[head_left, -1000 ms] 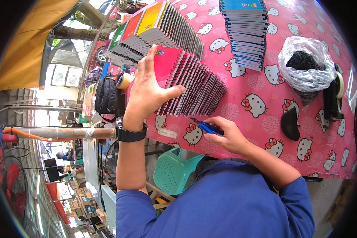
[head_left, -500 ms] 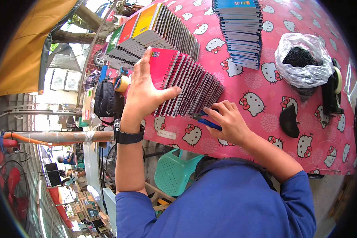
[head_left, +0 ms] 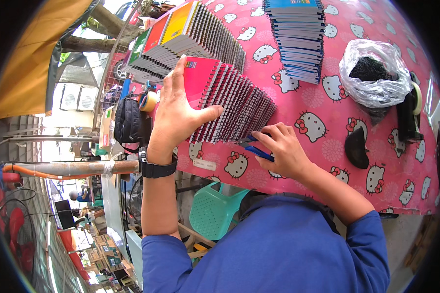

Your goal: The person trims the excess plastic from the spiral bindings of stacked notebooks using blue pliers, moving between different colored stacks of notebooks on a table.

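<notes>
- The table [head_left: 337,112], under a pink cartoon-cat cloth, carries everything; its far edge bends out of view.
- A fanned row of pink spiral notebooks [head_left: 230,105] lies slanted at the near edge, spines exposed, likely so each coil can be reached.
- Behind it, a second fan of green, red and yellow notebooks [head_left: 181,34] and a blue stack [head_left: 298,39].
- Left hand [head_left: 176,112] lies flat and spread on the pink covers, pressing, not clenching.
- Right hand [head_left: 281,149] is closed around blue-handled pliers [head_left: 256,150] at the row's near end; their tips are hidden by fingers.
- Clear bag of something black [head_left: 374,73]: contents unclear.
</notes>
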The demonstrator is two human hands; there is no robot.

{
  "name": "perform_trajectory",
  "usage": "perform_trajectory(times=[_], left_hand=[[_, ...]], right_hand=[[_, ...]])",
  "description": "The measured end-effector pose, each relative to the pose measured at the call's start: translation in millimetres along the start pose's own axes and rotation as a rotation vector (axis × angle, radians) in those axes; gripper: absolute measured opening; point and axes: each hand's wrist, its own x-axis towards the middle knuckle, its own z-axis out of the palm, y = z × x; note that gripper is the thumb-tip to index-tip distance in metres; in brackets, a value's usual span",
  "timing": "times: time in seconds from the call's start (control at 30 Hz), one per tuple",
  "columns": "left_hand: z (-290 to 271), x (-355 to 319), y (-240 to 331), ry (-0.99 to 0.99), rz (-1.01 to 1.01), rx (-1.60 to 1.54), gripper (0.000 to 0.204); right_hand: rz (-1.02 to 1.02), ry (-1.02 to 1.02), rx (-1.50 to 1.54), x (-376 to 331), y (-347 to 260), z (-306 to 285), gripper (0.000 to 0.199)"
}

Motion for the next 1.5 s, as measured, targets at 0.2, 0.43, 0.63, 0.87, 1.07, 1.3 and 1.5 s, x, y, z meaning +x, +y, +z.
perform_trajectory(times=[0.2, 0.43, 0.63, 0.87, 1.07, 1.3, 1.5], left_hand=[[0.8, 0.2, 0.6, 0.005, -0.002, 0.025, 0.115], [0.5, -0.1, 0.0, 0.017, 0.019, 0.018, 0.114], [1.2, 0.8, 0.6, 0.014, 0.026, 0.025, 0.115], [0.2, 0.4, 0.5, 0.01, 0.011, -0.014, 0.114], [1.4, 0.1, 0.8, 0.013, 0.018, -0.017, 0.113], [0.9, 0.3, -2.7, 0.007, 0.003, -0.038, 0.114], [2.5, 1.1, -3.3, 0.018, 0.028, -0.014, 0.114]], right_hand=[[-0.006, -0.018, 0.067, -2.0, 6.5, 1.6, 0.055], [-0.06, 0.004, -0.04, -0.6, 8.3, -0.2, 0.046], [0.766, -0.593, 1.073, 9.4, 22.1, -3.7, 0.035], [-0.01, -0.058, -0.038, -2.8, 12.4, 1.3, 0.049], [0.514, -0.483, 0.774, 5.5, 32.7, -1.6, 0.035], [0.15, -0.223, 0.167, -7.6, 23.9, -1.1, 0.049], [-0.027, -0.03, -0.028, -6.6, 28.9, 3.3, 0.057]])
